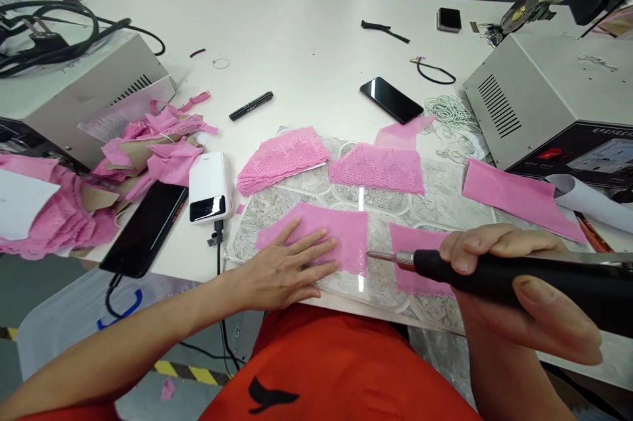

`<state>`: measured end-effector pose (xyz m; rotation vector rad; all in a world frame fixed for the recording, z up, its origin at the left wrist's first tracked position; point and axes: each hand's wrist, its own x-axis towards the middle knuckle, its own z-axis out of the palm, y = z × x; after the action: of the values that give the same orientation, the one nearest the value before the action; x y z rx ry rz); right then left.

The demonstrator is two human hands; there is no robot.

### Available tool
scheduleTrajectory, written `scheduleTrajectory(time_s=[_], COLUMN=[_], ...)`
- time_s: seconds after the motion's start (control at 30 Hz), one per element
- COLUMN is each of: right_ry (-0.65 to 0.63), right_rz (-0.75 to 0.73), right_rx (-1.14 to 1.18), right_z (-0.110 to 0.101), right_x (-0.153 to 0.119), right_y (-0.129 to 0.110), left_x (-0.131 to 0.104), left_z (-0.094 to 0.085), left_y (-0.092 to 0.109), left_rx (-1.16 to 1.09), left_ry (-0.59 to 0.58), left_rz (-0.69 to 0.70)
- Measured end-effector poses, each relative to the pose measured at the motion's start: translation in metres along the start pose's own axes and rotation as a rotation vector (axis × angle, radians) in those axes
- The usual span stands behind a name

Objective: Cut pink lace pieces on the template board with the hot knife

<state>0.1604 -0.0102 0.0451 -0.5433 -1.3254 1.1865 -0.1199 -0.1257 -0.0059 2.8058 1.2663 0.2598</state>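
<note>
Risks, near to far. Black cable (218, 262) passes behind the left forearm; a sideways swing of that arm could snag it and pull the white power bank (210, 180). Pen-shaped black tool (430, 264): metal tip right at the right edge of the flat pink piece (346, 226), pointing toward the left hand (291, 269). A slip leftward could run the tip into the fingers, likely from too much push. Piece is pressed mainly on its left and lower part, right edge unheld, so it could creep or pucker if the tip drags. Second pink piece (408, 282) lies just right, partly behind the tool; a low shaft might shift it. Farther back, two lace pieces, one left (284, 157), one right (378, 169), could get nudged if the board (445, 177) slides on the counter (297, 45).

Hands: right hand (524, 322) closed round the tool body, thumb on the near side, fingers over the top. Tip contact with fabric: can't tell. Left hand lies flat, palm down, fingers somewhat spread on the piece, grasping nothing.
</note>
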Motion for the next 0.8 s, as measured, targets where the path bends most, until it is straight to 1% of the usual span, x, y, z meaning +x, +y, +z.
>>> scheduleTrajectory(time_s=[0.13,0.33,0.43,0.5,0.57,0.67,0.8], right_ry=[-0.006,-0.014,0.019,0.051,0.088,0.137,0.134], right_rz=[0.006,0.007,0.017,-0.002,-0.049,-0.075,-0.073], right_rx=[-0.009,-0.031,-0.051,-0.046,-0.029,-0.032,-0.019], right_z=[0.003,0.002,0.002,0.005,0.011,0.027,0.046], right_x=[0.000,0.000,0.003,0.008,0.015,0.027,0.037], right_y=[0.001,0.002,0.003,0.005,0.008,0.015,0.026], left_x=[-0.001,-0.002,-0.003,-0.007,-0.014,-0.025,-0.037], left_z=[0.001,0.007,0.004,-0.001,-0.006,-0.010,-0.007], left_y=[0.000,0.002,-0.001,-0.005,-0.010,-0.019,-0.024], left_rx=[-0.018,-0.028,-0.031,-0.024,-0.006,0.022,0.027], left_ry=[-0.037,0.038,0.059,0.064,0.061,0.061,0.076], left_rz=[-0.021,-0.002,0.006,-0.024,-0.089,-0.165,-0.186])
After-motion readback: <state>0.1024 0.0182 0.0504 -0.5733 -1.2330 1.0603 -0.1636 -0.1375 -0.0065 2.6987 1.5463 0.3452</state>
